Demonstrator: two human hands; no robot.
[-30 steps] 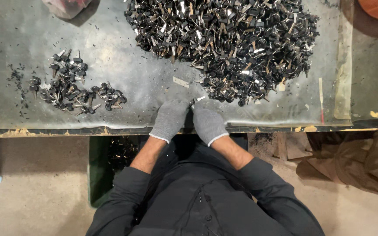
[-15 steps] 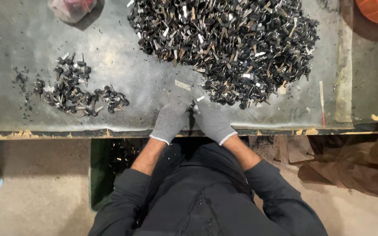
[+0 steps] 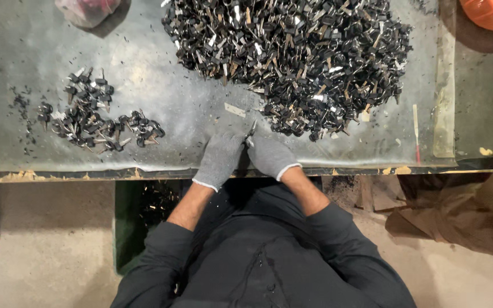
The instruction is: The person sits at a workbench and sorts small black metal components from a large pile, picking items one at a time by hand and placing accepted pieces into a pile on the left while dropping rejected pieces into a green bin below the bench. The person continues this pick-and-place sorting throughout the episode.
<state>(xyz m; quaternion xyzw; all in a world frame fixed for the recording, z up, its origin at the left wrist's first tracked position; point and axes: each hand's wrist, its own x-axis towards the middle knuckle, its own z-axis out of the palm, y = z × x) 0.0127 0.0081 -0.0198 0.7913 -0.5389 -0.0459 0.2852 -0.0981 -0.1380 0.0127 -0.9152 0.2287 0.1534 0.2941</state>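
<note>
Grey bench (image 3: 144, 63): both gloved hands, left (image 3: 219, 159) and right (image 3: 269, 155), pinch a small, light, stiff key (image 3: 251, 129) just below the big pile (image 3: 292, 57); best gripped by its head.

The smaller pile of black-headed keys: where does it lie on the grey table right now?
In the head view, the smaller pile of black-headed keys lies on the grey table, to the left of the left hand and well apart from the large pile.

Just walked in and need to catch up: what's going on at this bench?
A person in grey knit gloves works at a grey metal-topped bench. The left hand and right hand meet over one small black-and-silver piece at the near edge. A large heap of black-and-silver pieces lies ahead, a smaller pile to the left.
</note>
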